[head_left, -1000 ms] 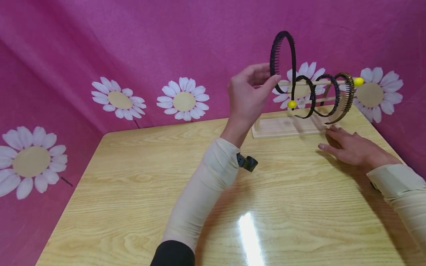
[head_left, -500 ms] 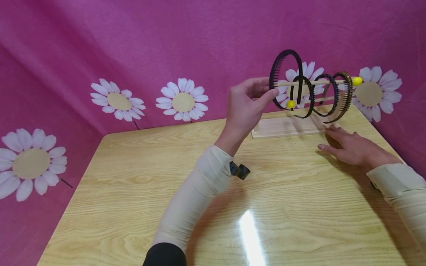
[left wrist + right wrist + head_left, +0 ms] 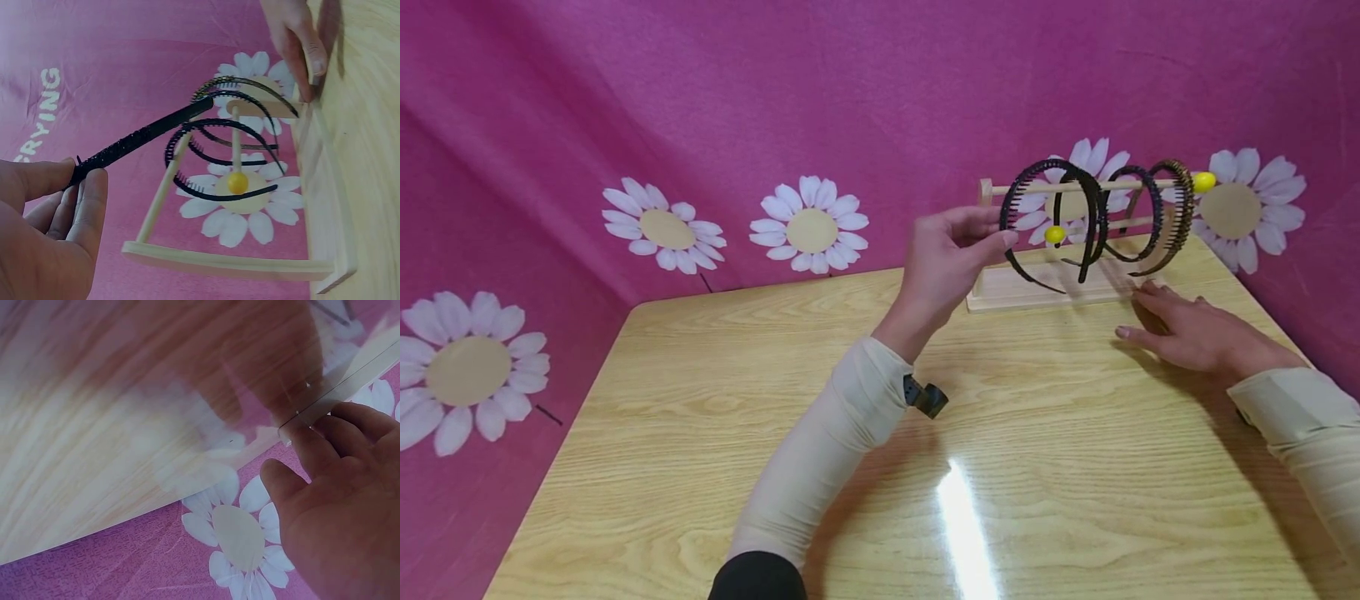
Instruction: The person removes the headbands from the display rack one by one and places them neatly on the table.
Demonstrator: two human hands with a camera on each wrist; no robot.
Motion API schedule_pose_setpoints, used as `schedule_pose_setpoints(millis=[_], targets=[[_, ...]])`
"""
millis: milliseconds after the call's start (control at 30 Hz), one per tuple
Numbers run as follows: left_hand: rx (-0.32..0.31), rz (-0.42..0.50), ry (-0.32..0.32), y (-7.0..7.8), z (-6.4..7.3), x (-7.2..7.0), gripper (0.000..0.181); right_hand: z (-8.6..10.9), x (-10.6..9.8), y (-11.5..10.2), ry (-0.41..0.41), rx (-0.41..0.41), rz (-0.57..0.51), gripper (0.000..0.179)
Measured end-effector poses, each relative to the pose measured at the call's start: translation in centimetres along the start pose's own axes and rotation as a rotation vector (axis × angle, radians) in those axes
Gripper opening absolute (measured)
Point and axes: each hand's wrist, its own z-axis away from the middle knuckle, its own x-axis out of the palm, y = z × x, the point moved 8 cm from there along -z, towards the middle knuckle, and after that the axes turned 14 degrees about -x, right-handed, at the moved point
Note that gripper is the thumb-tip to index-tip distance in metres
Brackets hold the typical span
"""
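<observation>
My left hand pinches one side of a black toothed headband between thumb and fingers. In the head view that headband overlaps the left part of a wooden rod stand, its arch rising above the upper rod and its ends pointing down. On the stand hang a black headband, a dark headband and a gold-brown toothed headband. My right hand lies low over the table, fingers extended, fingertips right at the front right edge of the stand's base.
Yellow balls cap the stand's rods; one yellow ball faces the left side. The wood-grain table reaches back to a pink cloth printed with white daisies.
My left hand has lowered the black toothed headband from above the stand to level with the other headbands, uncovering the stand's left post. My right hand has stayed put.
</observation>
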Motion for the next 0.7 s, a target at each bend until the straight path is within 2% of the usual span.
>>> schedule_pose_setpoints(millis=[267,567,700], targets=[[-0.106,0.041,-0.034,-1.9,-0.2,0.2,0.025,-0.2,0.1,0.4,-0.01,-0.003,0.031,0.089],[-0.163,0.056,-0.054,-3.9,-0.7,0.4,0.023,-0.5,0.2,0.8,-0.027,-0.001,0.049,0.092],[-0.232,0.075,-0.07,-5.1,-1.0,0.4,0.022,-0.5,0.1,0.8,-0.029,-0.004,0.047,0.092]])
